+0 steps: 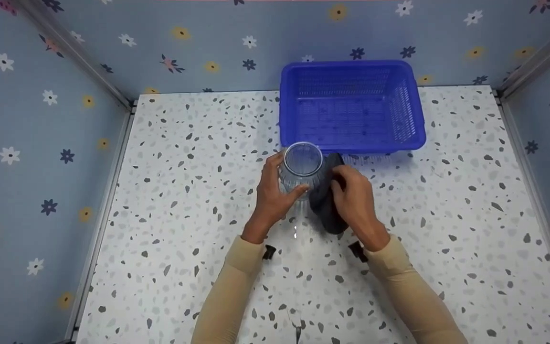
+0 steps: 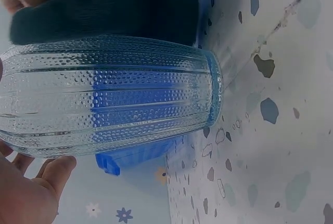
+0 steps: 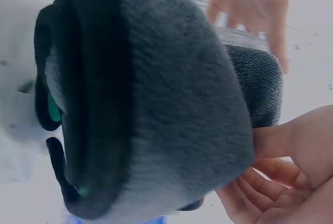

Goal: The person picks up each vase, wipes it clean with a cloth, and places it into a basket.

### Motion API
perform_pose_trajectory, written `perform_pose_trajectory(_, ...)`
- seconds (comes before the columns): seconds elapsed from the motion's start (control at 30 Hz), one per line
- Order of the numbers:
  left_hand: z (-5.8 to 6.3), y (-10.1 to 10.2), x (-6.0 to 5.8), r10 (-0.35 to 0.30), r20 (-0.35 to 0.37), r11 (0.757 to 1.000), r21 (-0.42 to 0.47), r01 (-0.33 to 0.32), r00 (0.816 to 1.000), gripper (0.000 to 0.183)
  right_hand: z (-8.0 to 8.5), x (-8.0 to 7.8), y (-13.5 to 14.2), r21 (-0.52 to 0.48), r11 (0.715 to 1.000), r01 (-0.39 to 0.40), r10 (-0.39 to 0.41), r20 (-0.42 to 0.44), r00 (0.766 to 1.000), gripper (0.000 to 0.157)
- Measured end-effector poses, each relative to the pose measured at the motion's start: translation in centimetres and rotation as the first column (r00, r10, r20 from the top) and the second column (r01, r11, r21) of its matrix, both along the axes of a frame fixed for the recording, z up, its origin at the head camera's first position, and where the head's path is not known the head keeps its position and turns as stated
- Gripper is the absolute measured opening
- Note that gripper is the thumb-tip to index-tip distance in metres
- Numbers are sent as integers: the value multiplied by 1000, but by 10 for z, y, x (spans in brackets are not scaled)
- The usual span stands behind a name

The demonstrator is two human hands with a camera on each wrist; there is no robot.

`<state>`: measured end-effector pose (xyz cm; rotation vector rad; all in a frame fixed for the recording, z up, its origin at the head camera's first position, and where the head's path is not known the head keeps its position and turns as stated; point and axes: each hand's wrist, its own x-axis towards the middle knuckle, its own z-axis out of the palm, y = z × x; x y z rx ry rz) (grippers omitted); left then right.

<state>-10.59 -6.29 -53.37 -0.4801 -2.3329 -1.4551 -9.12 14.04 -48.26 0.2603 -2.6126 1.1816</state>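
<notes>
A clear glass vase (image 1: 303, 162) with vertical ribs and a dotted texture stands upright or nearly so, its round mouth facing up. My left hand (image 1: 274, 195) grips it from the left side, thumb in front and fingers behind. In the left wrist view the base of the glass vase (image 2: 119, 96) is at or close to the tabletop; contact cannot be told. A thick, folded dark grey cloth (image 1: 325, 205) is pinched between thumb and fingers of my right hand (image 1: 357, 200). That cloth (image 3: 182, 89) lies against the vase's right side and hides part of it.
A blue plastic basket (image 1: 346, 65) with slotted walls stands at the back, right behind the vase, with nothing seen inside. The white speckled table (image 1: 198, 200) meets flowered panels (image 1: 227, 48) at the back and both sides. Small black clips (image 1: 269, 252) sit at the wrists.
</notes>
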Motion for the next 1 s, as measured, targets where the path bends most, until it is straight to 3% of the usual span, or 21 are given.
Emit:
perform_pose_trajectory(0.17, -1, 0, 0, 16, 8, 1000, -3, -16, 1000, 76, 23, 0, -8, -22, 999, -32, 30, -68, 997, 14)
perform_pose_trajectory(0.33, -1, 1, -1, 20, 16, 1000, 0, -20, 1000, 76, 30, -1, -11, 6, 1000, -24, 24, -54, 998, 13)
perform_pose_trajectory(0.6, 0, 1, -1, 19, 16, 1000, 2, -19, 1000, 77, 24, 0, -8, 13, 1000, -17, 18, -53, 998, 14)
perform_pose_trajectory(1.0, 3, 0, 1, 0, 39, 1000, -5, 0, 999, 85, -3, 2, -2, -20, 1000, 9, -10, -55, 998, 16)
